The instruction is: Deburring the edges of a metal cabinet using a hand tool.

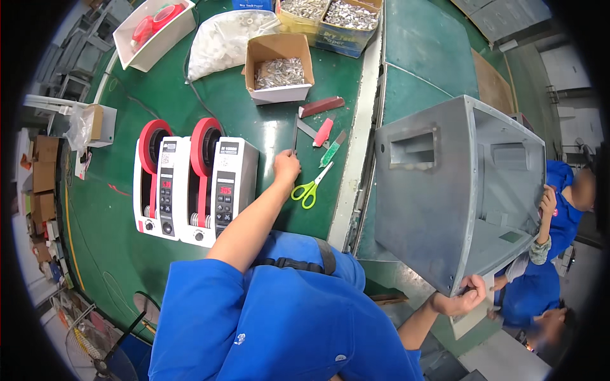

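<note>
My left hand [287,166] is on the green table, fingers closed around one end of a slim dark tool [295,131], perhaps a flat file; its exact kind is unclear. Close to that hand are yellow-green scissors [309,190], a green-handled blade [332,150], a pink-handled scraper [323,132] and a dark red bar [321,106]. On the right stands a large grey sheet-metal box [422,209], open on one side, with a rectangular cutout in its face. My right hand [462,295] grips the lower near corner of this box, fingers curled at its edge.
Two white tape dispensers [238,171] with red tape stand left of my left arm. Farther back are a carton of small metal parts [279,73], a bag of white pieces [230,41] and a white bin [155,35]. Co-workers in blue [530,295] stand right; one hand [548,200] touches the box.
</note>
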`<state>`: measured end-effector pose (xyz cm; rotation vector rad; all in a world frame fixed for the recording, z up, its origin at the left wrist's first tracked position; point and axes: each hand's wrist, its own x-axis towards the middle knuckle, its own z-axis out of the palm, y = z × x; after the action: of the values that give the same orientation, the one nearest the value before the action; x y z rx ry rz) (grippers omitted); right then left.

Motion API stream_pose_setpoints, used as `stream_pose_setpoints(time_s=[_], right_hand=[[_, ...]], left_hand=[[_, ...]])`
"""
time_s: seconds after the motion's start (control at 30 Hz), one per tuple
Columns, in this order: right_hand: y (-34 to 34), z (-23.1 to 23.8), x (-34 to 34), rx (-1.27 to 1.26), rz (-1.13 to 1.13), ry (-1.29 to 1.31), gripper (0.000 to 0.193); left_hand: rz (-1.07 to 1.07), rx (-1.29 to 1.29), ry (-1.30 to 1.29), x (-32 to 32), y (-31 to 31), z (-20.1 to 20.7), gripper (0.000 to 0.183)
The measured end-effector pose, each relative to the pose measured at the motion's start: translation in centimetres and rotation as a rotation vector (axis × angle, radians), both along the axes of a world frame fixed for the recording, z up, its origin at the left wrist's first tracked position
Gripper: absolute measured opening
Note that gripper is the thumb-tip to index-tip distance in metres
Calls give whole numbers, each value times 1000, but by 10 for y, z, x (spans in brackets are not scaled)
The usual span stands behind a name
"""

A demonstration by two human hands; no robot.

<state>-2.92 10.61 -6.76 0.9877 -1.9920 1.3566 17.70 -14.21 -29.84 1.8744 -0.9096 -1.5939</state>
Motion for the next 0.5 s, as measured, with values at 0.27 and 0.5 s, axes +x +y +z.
stream_pose_setpoints(time_s=[0.27,0.5], right_hand=[[-5,2,0,1,-49,50,27],[2,-9,-9,-36,-3,114,25]], left_hand=[[21,-153,-120,-37,-16,-13,20],[-101,-229,-514,-53,-34,17,25]])
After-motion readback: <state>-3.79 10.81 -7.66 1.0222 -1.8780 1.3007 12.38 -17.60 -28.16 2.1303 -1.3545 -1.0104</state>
